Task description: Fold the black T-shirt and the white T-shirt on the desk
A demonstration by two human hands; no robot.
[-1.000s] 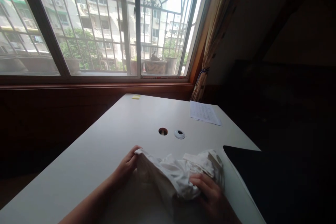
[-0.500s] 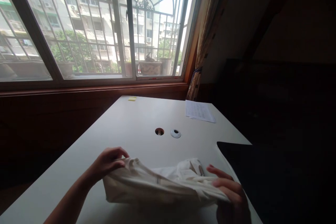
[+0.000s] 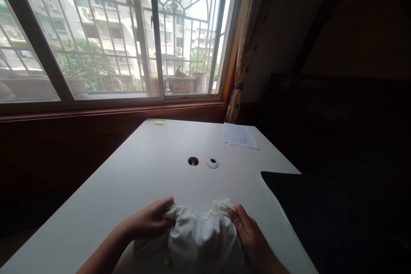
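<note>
A white cloth (image 3: 202, 235), soft and bunched in loose folds, hangs between my two hands at the table's near side. My left hand (image 3: 156, 218) pinches its upper left edge between thumb and fingers. At the upper right edge, my right hand (image 3: 248, 229) is closed on a gathered part of the same cloth. Whether it is a garment or a bag I cannot tell. Its lower part runs toward the bottom of the view and is in shadow.
The white table (image 3: 154, 158) bears a round cable hole (image 3: 193, 161), a grommet cover (image 3: 212, 163), papers (image 3: 240, 135) and yellow sticky notes (image 3: 159, 122). A black sheet or mat (image 3: 289, 197) lies along the right edge. Behind stand a window (image 3: 128, 51) and a curtain (image 3: 245, 47).
My hands have come closer together, the right one moving left and both now gripping the cloth. The cloth, stretched wide before, is now bunched and hanging between them.
</note>
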